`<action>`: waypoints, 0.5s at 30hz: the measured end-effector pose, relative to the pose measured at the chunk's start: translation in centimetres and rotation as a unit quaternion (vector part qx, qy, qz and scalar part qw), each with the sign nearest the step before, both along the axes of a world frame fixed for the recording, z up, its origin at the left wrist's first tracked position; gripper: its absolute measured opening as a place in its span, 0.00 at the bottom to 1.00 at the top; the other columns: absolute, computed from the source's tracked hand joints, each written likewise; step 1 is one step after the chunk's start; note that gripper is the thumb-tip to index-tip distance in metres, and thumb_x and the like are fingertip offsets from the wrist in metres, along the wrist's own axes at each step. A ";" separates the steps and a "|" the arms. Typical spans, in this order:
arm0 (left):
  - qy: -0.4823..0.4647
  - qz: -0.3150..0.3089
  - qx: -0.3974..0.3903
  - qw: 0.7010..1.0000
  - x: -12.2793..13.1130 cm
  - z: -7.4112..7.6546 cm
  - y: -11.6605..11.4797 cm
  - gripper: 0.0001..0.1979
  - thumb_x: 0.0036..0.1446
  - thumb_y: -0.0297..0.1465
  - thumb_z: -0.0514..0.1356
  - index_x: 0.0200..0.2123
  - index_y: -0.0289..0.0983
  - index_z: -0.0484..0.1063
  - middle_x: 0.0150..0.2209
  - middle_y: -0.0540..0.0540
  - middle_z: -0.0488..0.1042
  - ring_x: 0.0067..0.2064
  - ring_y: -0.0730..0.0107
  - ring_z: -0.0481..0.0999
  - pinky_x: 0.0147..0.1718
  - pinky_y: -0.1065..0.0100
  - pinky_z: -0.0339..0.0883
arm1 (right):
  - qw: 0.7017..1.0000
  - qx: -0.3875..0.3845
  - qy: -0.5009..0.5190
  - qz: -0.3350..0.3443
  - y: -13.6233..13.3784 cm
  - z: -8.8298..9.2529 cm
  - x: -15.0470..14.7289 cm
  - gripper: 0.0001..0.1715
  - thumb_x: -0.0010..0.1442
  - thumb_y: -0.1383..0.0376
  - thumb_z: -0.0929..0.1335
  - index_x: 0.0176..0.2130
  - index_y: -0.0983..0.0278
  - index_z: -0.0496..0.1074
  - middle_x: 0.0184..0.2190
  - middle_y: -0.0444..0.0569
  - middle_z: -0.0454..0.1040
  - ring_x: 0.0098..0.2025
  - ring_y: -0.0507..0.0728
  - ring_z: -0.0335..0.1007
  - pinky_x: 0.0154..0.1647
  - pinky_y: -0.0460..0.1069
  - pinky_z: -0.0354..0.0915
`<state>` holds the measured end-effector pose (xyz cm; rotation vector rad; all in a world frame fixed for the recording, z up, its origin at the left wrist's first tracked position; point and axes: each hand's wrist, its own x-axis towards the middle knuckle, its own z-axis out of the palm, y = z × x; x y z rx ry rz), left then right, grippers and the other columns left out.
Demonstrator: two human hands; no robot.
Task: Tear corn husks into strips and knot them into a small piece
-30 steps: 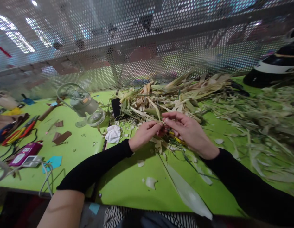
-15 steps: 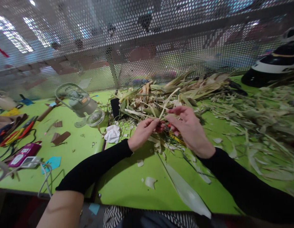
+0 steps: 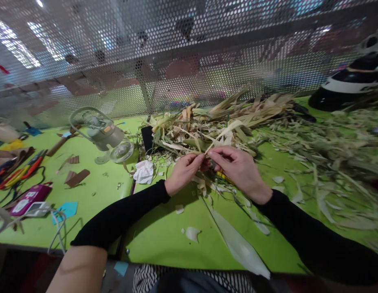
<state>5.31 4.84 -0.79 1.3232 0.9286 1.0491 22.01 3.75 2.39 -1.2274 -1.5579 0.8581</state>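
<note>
Over the front of a heap of dry corn husks (image 3: 256, 112), my two hands meet fingertip to fingertip. My left hand (image 3: 185, 170) pinches the lower end of a pale corn husk strip (image 3: 227, 131), which slants up and to the right. Thumb and index finger of my right hand (image 3: 238, 169) close on the same strip just beside the left fingertips. Part of a yellow-handled tool (image 3: 223, 177) shows beneath the right hand. A long, wide pale husk (image 3: 238, 244) lies nearer to me and hangs over the table's front edge.
To the left stand a grey-green lidded cup (image 3: 102, 130) and a crumpled white tissue (image 3: 143, 171). Pliers (image 3: 27, 167) and a purple box (image 3: 31, 199) with a cable lie further left. A perforated metal screen (image 3: 115, 81) borders the back; a black-and-white object (image 3: 344, 87) stands back right.
My right hand has moved left and its spread fingers have closed on the strip beside my left hand. The strip's upper part now looks wider. My left hand has barely moved.
</note>
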 end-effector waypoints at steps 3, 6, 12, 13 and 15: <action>-0.033 -0.013 -0.035 0.999 0.0 -0.2 0.2 0.20 0.65 0.46 0.64 0.36 0.32 0.77 0.33 0.45 0.80 0.33 0.72 0.77 0.42 0.66 0.72 | 0.997 -0.028 0.064 0.011 -0.4 0.4 -0.1 0.19 0.58 0.48 0.75 0.38 0.60 0.79 0.22 0.41 0.72 0.19 0.50 0.62 0.17 0.46 0.54; -0.056 -0.019 -0.062 0.996 -0.2 -0.3 0.3 0.20 0.66 0.45 0.64 0.36 0.32 0.77 0.33 0.45 0.80 0.34 0.74 0.77 0.42 0.67 0.72 | 0.988 -0.062 0.141 0.020 -0.5 1.3 0.4 0.18 0.58 0.49 0.76 0.38 0.59 0.77 0.18 0.37 0.64 0.17 0.49 0.53 0.15 0.46 0.44; -0.075 -0.020 -0.088 0.993 -0.3 -0.1 0.3 0.14 0.68 0.38 0.63 0.37 0.31 0.76 0.33 0.46 0.80 0.32 0.76 0.76 0.40 0.69 0.71 | 0.979 -0.021 0.197 -0.036 0.3 4.0 2.9 0.16 0.59 0.51 0.75 0.33 0.54 0.68 0.32 0.44 0.74 0.21 0.51 0.48 0.19 0.50 0.42; -0.072 -0.022 -0.092 0.993 -0.3 -0.1 0.2 0.14 0.68 0.38 0.63 0.37 0.31 0.76 0.33 0.46 0.80 0.32 0.77 0.76 0.40 0.70 0.71 | 0.977 0.001 0.206 -0.061 0.5 4.5 3.6 0.16 0.59 0.52 0.74 0.32 0.55 0.66 0.41 0.46 0.77 0.22 0.51 0.46 0.21 0.50 0.42; -0.068 -0.019 -0.102 0.992 -0.2 0.0 0.2 0.14 0.69 0.38 0.63 0.37 0.31 0.76 0.33 0.46 0.79 0.31 0.77 0.76 0.40 0.70 0.71 | 0.968 0.028 0.235 -0.084 0.7 5.5 5.0 0.18 0.59 0.52 0.75 0.31 0.55 0.65 0.50 0.46 0.76 0.23 0.51 0.44 0.23 0.51 0.40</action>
